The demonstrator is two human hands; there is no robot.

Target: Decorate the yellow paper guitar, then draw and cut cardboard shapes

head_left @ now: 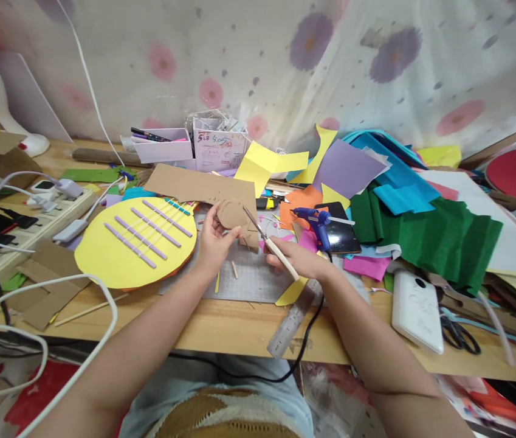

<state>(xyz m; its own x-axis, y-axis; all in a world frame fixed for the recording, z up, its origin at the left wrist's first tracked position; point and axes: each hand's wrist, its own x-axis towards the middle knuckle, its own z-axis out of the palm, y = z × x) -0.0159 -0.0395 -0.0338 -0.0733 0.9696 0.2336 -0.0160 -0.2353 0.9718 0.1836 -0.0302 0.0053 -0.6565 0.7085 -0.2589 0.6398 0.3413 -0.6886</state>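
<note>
A brown cardboard sheet [194,184] with a round disc shape [233,214] at its near right corner is held up over the grey cutting mat [258,283]. My left hand [216,234] is closed on it, thumb and fingers pinching the disc's left and lower edge. From the right, my right hand [292,255] grips white-handled scissors [284,258], seen nearly edge-on. Their narrow metal blades reach the cardboard just right of the disc; whether the blades are apart is unclear. Beside my left hand lies a yellow oval piece [103,261] with purple strips and white strings.
A blue glue gun [316,225], a metal ruler [292,325] and a black cable lie near my right arm. Coloured paper and green crepe paper [444,237] pile up on the right, with a white power bank [417,310]. Power strip [25,237] and cords crowd the left.
</note>
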